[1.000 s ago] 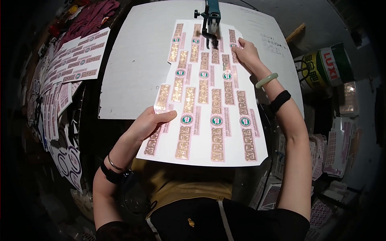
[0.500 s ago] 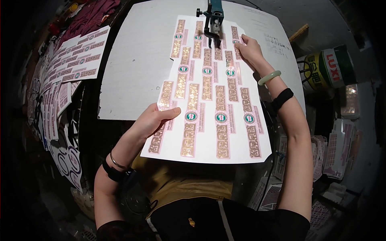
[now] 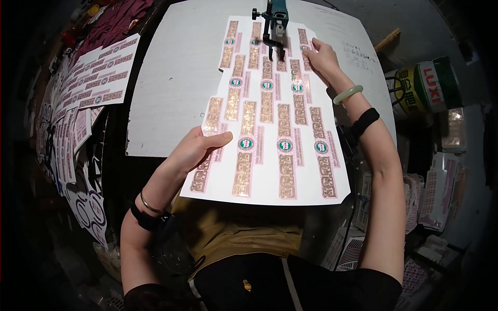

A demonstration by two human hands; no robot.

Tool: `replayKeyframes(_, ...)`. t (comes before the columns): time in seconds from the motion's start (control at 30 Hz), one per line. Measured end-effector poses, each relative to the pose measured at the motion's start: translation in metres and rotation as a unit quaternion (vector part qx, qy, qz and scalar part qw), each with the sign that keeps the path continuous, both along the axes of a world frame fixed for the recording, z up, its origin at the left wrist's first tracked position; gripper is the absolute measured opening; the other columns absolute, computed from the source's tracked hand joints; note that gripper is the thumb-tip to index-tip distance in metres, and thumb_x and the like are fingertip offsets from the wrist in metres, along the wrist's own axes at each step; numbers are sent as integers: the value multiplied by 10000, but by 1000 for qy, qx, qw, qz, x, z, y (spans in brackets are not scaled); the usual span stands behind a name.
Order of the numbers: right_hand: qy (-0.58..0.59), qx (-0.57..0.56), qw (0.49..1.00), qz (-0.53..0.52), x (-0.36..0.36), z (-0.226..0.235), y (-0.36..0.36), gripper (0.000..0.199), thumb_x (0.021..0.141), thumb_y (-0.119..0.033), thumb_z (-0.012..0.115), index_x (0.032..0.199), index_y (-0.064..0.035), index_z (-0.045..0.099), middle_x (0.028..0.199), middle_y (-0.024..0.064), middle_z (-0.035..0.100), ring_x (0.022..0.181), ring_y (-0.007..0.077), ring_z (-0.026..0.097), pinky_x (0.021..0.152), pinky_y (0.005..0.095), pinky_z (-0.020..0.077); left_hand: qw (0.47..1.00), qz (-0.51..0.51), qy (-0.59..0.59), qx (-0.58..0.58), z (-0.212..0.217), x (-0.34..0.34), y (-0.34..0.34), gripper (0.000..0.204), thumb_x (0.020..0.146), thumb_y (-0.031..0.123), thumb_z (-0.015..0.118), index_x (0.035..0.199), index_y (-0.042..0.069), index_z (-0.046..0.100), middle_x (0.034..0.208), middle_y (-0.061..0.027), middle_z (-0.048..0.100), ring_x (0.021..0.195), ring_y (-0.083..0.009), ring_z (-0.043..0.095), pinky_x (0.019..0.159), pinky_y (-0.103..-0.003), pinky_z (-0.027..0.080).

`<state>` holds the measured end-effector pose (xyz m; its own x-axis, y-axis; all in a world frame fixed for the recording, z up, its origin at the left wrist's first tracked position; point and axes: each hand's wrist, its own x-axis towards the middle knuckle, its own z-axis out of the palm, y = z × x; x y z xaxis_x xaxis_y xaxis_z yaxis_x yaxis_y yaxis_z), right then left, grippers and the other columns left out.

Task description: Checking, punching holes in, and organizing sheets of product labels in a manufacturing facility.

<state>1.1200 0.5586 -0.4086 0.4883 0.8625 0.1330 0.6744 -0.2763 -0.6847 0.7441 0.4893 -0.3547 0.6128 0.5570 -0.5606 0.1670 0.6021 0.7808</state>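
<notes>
A large white printed sheet bears staggered pink and gold strips with round green emblems. Its left edge is notched, and its near end hangs over the front of the white tabletop. My left hand grips the lower left edge, thumb on top and fingers hidden underneath. Higher up on the opposite edge, my right hand holds the sheet, with its thumb on the print. Over the far part of the sheet stands a teal machine head with a black forked foot just above or touching the print; I cannot tell which.
The white tabletop spreads out under the sheet. Similar printed sheets are piled at left, near a dark red cloth. At right lies a bucket coloured green, red and yellow, with cut sheet scraps below it.
The sheet has slid slightly away from me under the black foot, and both hands have moved forward with it. Their grip looks the same.
</notes>
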Motion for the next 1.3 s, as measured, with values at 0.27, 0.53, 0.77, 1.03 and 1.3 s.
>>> replayKeyframes(0.27, 34, -76, 996, 22, -6, 14, -3, 578, 835, -220, 667, 1318, 50, 497, 1193, 220, 629, 1019, 263, 661, 874, 313, 499, 1000, 2, 11, 1, 1, -1, 1, 449, 882, 137, 649, 1249, -79, 507, 1123, -173, 640, 944, -189, 667, 847, -298, 539)
replayKeyframes(0.53, -10, -5, 1000, 3, -2, 6, -2, 410, 823, -263, 646, 1134, 3, 629, 1019, 206, 687, 938, 328, 676, 824, 376, 517, 1000, 12, -2, -8, 2, 3, -2, 443, 885, 123, 640, 1253, -80, 502, 1127, -179, 638, 947, -188, 668, 852, -300, 540)
replayKeyframes(0.77, 3, 5, 1000, 4, 0, 6, -3, 413, 821, -251, 649, 1137, 14, 625, 1019, 214, 685, 942, 330, 676, 832, 372, 515, 1000, 17, 0, -5, 7, 5, -3, 455, 882, 125, 641, 1253, -92, 491, 1128, -187, 634, 946, -198, 669, 860, -301, 538)
replayKeyframes(1.03, -31, 17, 999, 1, -9, 7, -3, 416, 822, -242, 652, 1147, 16, 618, 1021, 210, 685, 951, 337, 671, 844, 375, 512, 1000, 13, 22, 3, 7, -1, -1, 464, 886, 141, 642, 1256, -91, 487, 1134, -193, 631, 942, -199, 670, 860, -304, 539)
replayKeyframes(1.3, -17, -24, 1000, 4, -4, 14, -2, 508, 828, -257, 669, 1235, 22, 548, 1120, 204, 650, 1008, 306, 656, 876, 351, 496, 1000, 5, 13, 0, 3, 1, -1, 451, 892, 142, 639, 1250, -93, 499, 1130, -185, 634, 941, -194, 666, 855, -303, 534)
